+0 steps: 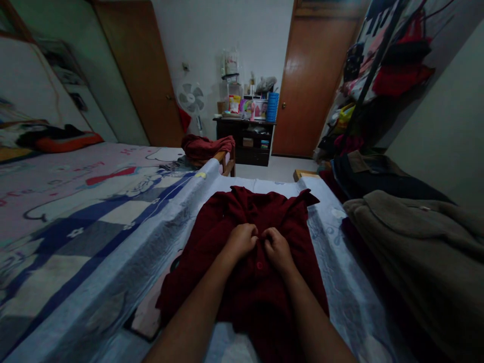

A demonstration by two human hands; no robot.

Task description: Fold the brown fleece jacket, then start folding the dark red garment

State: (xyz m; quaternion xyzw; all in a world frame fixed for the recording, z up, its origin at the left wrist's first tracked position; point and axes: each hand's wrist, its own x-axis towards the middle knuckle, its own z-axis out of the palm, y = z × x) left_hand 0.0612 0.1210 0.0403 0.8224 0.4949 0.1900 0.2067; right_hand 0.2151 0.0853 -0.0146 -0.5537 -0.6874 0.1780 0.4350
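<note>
A dark red buttoned shirt lies spread on the light blue bedsheet, its collar toward the far side. At the middle of its front, my left hand pinches the cloth along the button line. Close beside it, my right hand also has its fingers closed on the shirt front. The fingertips of both hands nearly meet; whether a button is between them is too small to tell. One round red button shows just below the hands. The shirt's lower part is partly hidden by my forearms.
Folded clothes, with a grey-brown garment on top, are piled along the right. Under the shirt's left edge lies a pale flat object. A patterned blanket covers the bed at left. Farther off are a dark cabinet and a fan.
</note>
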